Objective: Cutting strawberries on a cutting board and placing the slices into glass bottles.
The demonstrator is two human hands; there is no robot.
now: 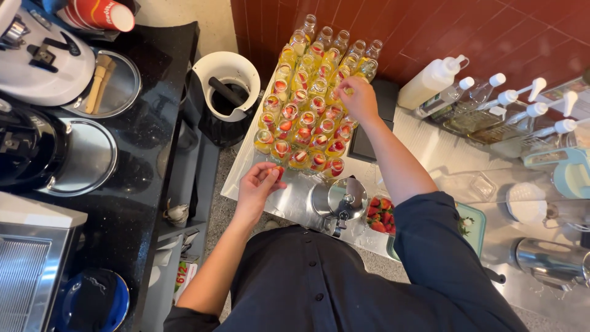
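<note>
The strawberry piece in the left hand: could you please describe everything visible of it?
The strawberry piece is small and red, with a paler patch that may be cut flesh. It is pinched between the fingertips of the left hand, just above the steel counter, beside the front row of yellow-filled glass bottles. Only the fingers touch it; its shape is mostly hidden.
</note>
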